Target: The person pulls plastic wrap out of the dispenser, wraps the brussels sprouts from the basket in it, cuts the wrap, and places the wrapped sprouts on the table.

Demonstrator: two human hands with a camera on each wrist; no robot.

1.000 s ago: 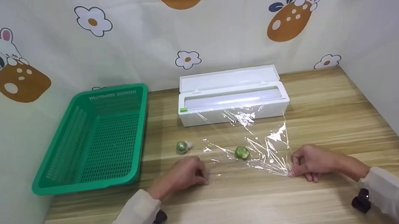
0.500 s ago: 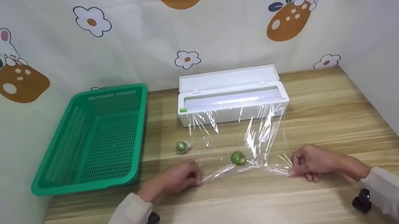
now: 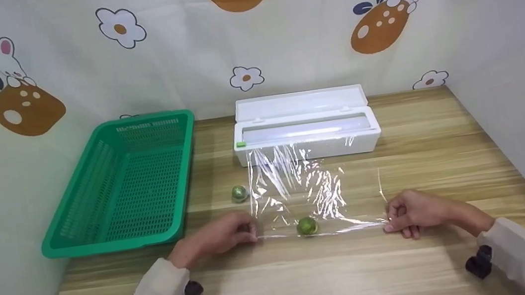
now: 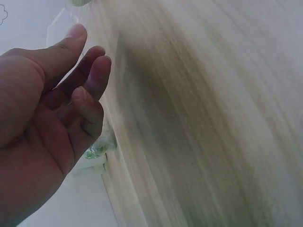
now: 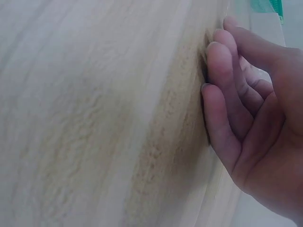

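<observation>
A sheet of cling film [image 3: 292,189] stretches forward from a white cling film dispenser [image 3: 308,150]. My left hand [image 3: 230,231] pinches the sheet's front left corner between thumb and fingertips. At the front right corner, my right hand [image 3: 413,214] pinches it the same way, its lower fingers close to the tabletop in the right wrist view. A small round green fruit, lime-like [image 3: 307,226], lies at the sheet's front edge, nearer my left hand. Behind that hand sits a similar green fruit wrapped in film [image 3: 239,193], also partly visible past the fingers in the left wrist view.
The dispenser's lid [image 3: 300,103] stands raised at the back, and a green slider [image 3: 241,144] sits at its left end. A green plastic basket [image 3: 183,192] stands on the left of the wooden table [image 3: 309,282]. Patterned cloth [image 3: 180,52] hangs around the back and sides.
My left hand has moved left and the film has spread from a crumpled state to a flatter sheet. The unwrapped green fruit has shifted toward me and left. My right hand has barely moved.
</observation>
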